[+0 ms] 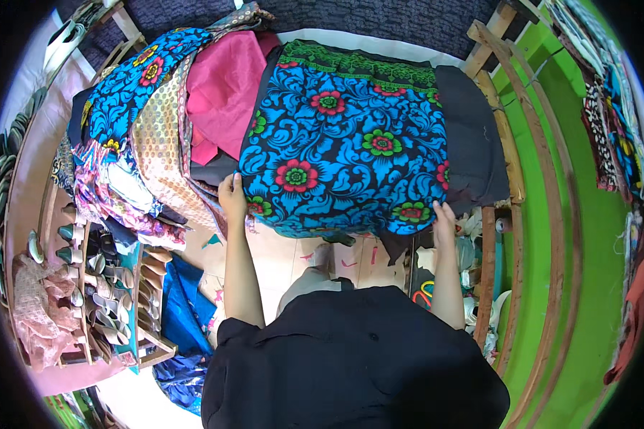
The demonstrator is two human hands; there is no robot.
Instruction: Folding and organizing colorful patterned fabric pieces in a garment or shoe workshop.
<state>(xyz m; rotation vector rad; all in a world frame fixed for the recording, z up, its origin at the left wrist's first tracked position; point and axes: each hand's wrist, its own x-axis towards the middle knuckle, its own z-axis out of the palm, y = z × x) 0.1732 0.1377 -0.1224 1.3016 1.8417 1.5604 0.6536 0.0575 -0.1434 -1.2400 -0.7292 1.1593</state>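
Observation:
In front of me a blue and black floral cloth with red and green flowers lies spread over dark grey fabric. A band of green lace-like pattern runs along its far edge. My left hand is closed on the cloth's near left edge, fingertips at the border. At the near right corner my right hand pinches the edge between thumb and fingers. The cloth's near edge hangs down between my hands. The undersides of both grips are hidden.
Left of the cloth are piled a pink cloth, a gold patterned cloth and another blue floral cloth. Shoe forms fill a rack at lower left. Wooden rails stand before a green wall on the right. Red-handled scissors lie below.

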